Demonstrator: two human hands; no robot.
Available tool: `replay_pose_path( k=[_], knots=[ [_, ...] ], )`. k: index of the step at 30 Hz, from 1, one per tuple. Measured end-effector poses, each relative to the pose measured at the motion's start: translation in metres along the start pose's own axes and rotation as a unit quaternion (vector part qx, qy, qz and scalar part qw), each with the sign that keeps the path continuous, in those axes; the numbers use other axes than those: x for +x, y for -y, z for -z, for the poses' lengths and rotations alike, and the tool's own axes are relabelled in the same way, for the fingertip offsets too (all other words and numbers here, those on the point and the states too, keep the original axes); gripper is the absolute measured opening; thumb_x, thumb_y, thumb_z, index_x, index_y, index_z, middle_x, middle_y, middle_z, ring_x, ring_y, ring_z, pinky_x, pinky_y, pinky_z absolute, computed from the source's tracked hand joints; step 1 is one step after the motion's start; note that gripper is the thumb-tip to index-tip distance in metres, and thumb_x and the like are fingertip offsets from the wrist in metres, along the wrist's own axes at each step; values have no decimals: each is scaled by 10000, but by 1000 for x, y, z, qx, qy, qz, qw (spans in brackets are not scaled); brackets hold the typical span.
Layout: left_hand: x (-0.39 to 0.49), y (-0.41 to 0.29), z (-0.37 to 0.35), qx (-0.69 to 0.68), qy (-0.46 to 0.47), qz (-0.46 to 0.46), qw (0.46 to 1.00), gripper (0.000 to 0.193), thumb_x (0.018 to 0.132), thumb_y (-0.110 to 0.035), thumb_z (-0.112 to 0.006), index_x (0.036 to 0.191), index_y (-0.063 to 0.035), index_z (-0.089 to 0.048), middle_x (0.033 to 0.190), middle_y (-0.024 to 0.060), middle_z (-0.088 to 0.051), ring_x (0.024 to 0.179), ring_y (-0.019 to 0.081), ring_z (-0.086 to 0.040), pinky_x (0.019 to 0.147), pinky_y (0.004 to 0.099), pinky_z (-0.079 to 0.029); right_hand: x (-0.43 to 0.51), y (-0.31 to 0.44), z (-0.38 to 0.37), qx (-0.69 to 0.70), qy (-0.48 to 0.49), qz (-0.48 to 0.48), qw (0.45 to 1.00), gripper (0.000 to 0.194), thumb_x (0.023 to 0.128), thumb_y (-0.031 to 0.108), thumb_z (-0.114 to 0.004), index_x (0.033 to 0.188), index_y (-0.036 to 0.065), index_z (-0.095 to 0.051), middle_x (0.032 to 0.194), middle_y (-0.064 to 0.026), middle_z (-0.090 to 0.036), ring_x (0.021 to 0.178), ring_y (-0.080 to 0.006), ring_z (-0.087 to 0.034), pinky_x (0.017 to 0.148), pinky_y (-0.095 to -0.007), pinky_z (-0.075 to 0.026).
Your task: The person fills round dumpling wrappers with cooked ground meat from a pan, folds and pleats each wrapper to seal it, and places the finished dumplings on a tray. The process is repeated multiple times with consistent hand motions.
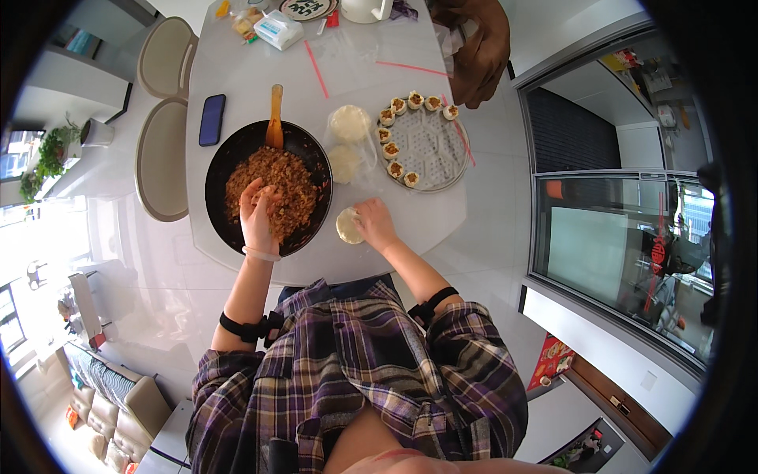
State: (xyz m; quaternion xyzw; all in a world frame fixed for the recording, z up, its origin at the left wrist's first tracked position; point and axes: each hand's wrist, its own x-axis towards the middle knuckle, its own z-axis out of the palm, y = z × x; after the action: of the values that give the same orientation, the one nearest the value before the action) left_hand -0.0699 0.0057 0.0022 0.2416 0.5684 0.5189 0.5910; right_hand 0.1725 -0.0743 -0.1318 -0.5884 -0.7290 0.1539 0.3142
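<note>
My left hand (pixel 258 212) is over the black wok (pixel 211 178), its fingers bent and a little apart, with nothing visible in it. Brown crumbly filling (pixel 290 172) is heaped in the wok, and a wooden spatula (pixel 276 112) leans on the far rim. My right hand (pixel 375 224) has its fingertips on the right edge of a round, pale dough wrapper (pixel 347 227), possibly a stack, lying on the table. Behind it, more wrappers (pixel 350 123) lie in or on clear plastic. Several filled, open-topped dumplings (pixel 390 150) line the left and far edge of a round perforated steamer tray (pixel 432 148).
The pale table (pixel 402 255) has rounded edges. A phone (pixel 212 120) lies left of the wok. Clear zip bags (pixel 349 65), a tissue pack (pixel 278 29) and a white jug (pixel 361 9) are farther back. Chairs (pixel 163 157) stand at the left; brown cloth (pixel 482 53) hangs at the far right.
</note>
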Motion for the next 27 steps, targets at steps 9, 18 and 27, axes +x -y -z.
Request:
replay_pose_path(
  k=[9, 18, 27],
  knots=[
    [6, -3, 5, -5, 23, -4, 1000, 311, 952, -100, -591, 1253, -56, -531, 1028, 47, -651, 863, 94, -628, 707, 197, -413, -7, -12, 8, 17, 102, 66, 992, 216, 751, 86, -650, 961, 37, -657, 1040, -96, -655, 1057, -296, -576, 917, -409, -482],
    [4, -3, 5, 3, 28, -3, 1000, 309, 948, -105, -599, 1245, -52, -532, 1021, 49, -660, 851, 92, -632, 702, 200, -408, -6, -8, 5, -31, 150, 134, 979, 291, 762, 57, -598, 1049, 53, -645, 1041, -81, -647, 1114, -298, -553, 982, -392, -452],
    [1, -4, 4, -4, 19, -2, 1000, 296, 943, -82, -594, 1229, -37, -531, 965, 45, -665, 823, 91, -626, 680, 202, -407, 2, -6, 12, 18, 95, 58, 994, 222, 734, 73, -672, 952, 41, -642, 994, -121, -620, 981, -333, -569, 877, -421, -485]
  ],
)
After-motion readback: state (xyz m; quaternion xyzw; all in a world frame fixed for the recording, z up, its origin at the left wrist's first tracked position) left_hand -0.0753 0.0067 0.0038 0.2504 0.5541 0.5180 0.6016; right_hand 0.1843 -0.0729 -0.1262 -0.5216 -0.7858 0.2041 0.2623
